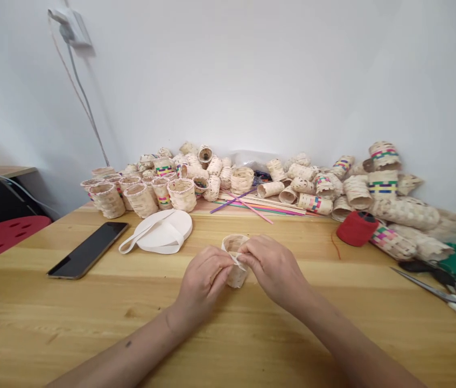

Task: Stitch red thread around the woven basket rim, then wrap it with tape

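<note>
A small pale woven basket stands upright on the wooden table in front of me, its open mouth facing up. My left hand is at the left of its rim, thumb and forefinger pinched together. From the right, my right hand pinches at the same front edge of the rim. A thin pale strip runs between the fingertips of both hands, against the rim. My fingers cover part of the strip and the rim.
A white ribbon roll and a phone lie to the left. Finished-looking woven baskets crowd the back, with coloured strips among them. Red thread spool and scissors lie at right.
</note>
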Demonstrator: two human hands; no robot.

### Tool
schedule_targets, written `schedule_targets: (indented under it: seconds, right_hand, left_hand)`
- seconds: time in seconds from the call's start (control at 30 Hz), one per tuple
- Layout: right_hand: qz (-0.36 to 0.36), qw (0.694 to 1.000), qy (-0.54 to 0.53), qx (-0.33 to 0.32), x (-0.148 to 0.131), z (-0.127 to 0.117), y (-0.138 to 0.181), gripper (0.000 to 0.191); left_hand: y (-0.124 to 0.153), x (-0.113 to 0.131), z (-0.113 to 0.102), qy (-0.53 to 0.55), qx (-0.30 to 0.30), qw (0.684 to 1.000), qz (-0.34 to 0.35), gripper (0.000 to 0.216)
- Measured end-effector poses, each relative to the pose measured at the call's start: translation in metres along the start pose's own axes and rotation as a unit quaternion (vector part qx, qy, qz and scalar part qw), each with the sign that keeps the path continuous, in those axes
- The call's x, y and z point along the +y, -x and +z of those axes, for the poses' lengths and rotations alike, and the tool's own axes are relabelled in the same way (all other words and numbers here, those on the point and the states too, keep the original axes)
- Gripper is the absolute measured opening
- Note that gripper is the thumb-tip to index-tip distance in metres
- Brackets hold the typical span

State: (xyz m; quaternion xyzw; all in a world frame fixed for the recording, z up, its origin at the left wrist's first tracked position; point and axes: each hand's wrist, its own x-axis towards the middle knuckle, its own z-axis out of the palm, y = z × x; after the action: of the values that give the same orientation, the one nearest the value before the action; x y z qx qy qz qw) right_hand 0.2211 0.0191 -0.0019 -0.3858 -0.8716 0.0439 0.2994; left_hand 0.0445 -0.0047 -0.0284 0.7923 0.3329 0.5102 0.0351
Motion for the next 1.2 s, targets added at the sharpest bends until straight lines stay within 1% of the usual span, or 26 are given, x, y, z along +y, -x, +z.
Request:
schedule_targets:
  seconds: [0.2, 0.37, 0.43, 0.6, 0.7, 0.9, 0.97, 1.07, 1.2]
  right_hand:
    - [-0.010, 1.000, -0.017, -0.003, -0.003, 0.000, 0.001, 0.017]
    - [0.038, 0.999, -0.023, -0.026, -0.005, -0.002, 0.000, 0.012]
    - [0.047, 0.998, -0.037, -0.028, -0.005, -0.003, -0.001, 0.012]
    - [0.052, 0.996, -0.073, -0.021, -0.003, -0.004, -0.002, 0.017]
    - [0.064, 0.994, -0.090, -0.018, -0.001, -0.005, -0.002, 0.020]
    - [0.055, 0.994, -0.090, -0.038, -0.001, -0.012, -0.003, 0.033]
    - [0.054, 0.992, -0.102, -0.053, -0.002, -0.017, -0.003, 0.030]
    - [0.061, 0.986, -0.136, -0.080, -0.004, -0.022, -0.003, 0.019]
    - [0.063, 0.984, -0.134, -0.100, -0.003, -0.024, -0.004, 0.011]
  left_hand:
    - [0.002, 0.001, 0.002, 0.001, 0.009, 1.000, -0.002, 0.013]
    - [0.002, 0.000, 0.004, 0.008, 0.025, 1.000, 0.009, 0.012]
    - [0.002, -0.001, 0.005, 0.009, 0.027, 1.000, 0.007, 0.013]
    - [0.004, -0.004, 0.006, 0.008, 0.027, 1.000, 0.009, 0.016]
    - [0.005, -0.005, 0.008, 0.003, 0.023, 0.999, 0.023, 0.020]
    - [0.007, -0.006, 0.012, 0.002, 0.023, 0.998, 0.051, 0.026]
    - [0.008, -0.007, 0.012, 0.000, 0.024, 0.998, 0.053, 0.027]
    - [0.008, -0.008, 0.012, 0.001, 0.022, 0.999, 0.049, 0.027]
    - [0.007, -0.007, 0.011, 0.009, 0.022, 0.999, 0.047, 0.026]
